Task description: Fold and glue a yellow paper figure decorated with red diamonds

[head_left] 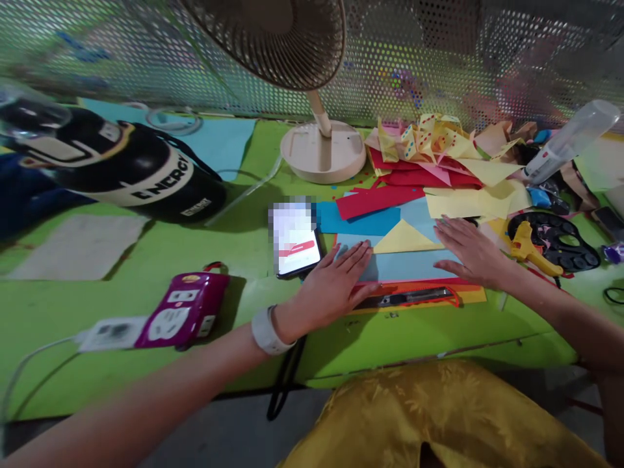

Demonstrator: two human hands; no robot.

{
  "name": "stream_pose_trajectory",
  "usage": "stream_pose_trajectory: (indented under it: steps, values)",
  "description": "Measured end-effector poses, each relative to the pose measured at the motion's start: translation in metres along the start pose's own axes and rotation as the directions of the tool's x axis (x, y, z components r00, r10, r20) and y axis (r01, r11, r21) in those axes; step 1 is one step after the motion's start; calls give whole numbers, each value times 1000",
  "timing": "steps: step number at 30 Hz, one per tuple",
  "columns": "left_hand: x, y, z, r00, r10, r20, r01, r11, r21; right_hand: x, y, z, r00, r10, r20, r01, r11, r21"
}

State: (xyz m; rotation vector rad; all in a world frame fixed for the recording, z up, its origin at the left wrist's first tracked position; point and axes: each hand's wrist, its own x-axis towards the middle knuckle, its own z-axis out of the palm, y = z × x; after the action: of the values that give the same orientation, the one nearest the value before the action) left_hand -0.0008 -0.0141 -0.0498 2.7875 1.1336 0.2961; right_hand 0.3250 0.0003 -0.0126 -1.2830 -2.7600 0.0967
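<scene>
My left hand (336, 283) lies flat, fingers stretched out, over the left end of a light blue paper strip (409, 266). On the right end of that paper rests my right hand (465, 250), its fingers spread and holding nothing. Between the two hands a pale yellow paper triangle (407, 238) lies on the blue paper. Just in front is a utility knife (414, 297) with an orange-red edge, lying on orange paper (475, 294). A lit phone (294, 240) sits just beyond my left fingers, its screen partly pixelated.
A fan (322, 153) stands behind the papers. Coloured scraps (439, 146) pile up at the back right, near a yellow glue gun (531, 250) and a clear bottle (572, 143). At left are a black bottle (146, 166) and a purple power socket (188, 305) with a cable.
</scene>
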Motion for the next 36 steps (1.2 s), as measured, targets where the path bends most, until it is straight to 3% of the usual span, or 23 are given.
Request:
stream_pose_trajectory:
  steps: [3, 6, 9, 12, 15, 18, 21, 24, 29, 36]
  values:
    - [11, 0, -14, 1000, 1, -20, -1, 1000, 0, 24, -15, -16, 993, 115, 34, -117, 990, 85]
    - [30, 4, -32, 999, -50, -17, 50, 999, -11, 51, -25, -22, 942, 219, 256, -270, 946, 182]
    - [56, 9, -44, 994, -78, 83, 87, 990, -109, 73, -25, -22, 880, 221, 420, -338, 914, 227]
    - [81, 9, -45, 969, -105, 224, 163, 952, -260, 84, -20, -19, 849, 195, 491, -330, 922, 204]
    - [102, 3, -38, 890, -81, 448, 314, 822, -475, 89, -17, -17, 830, 176, 529, -321, 927, 195]
    - [112, -6, -29, 790, -91, 606, 507, 652, -564, 92, -15, -15, 798, 168, 578, -350, 911, 219]
    - [114, -13, -21, 717, -106, 689, 643, 483, -595, 93, -11, -14, 765, 143, 629, -394, 876, 280]
    - [114, -16, -17, 690, -92, 718, 690, 385, -613, 93, -6, -11, 745, 126, 655, -441, 829, 343]
    - [118, -17, -14, 638, -121, 760, 736, 383, -557, 96, -1, -5, 739, 112, 664, -457, 807, 373]
    - [122, -17, -14, 630, -122, 767, 740, 394, -545, 100, -2, -7, 707, 141, 693, -501, 791, 350]
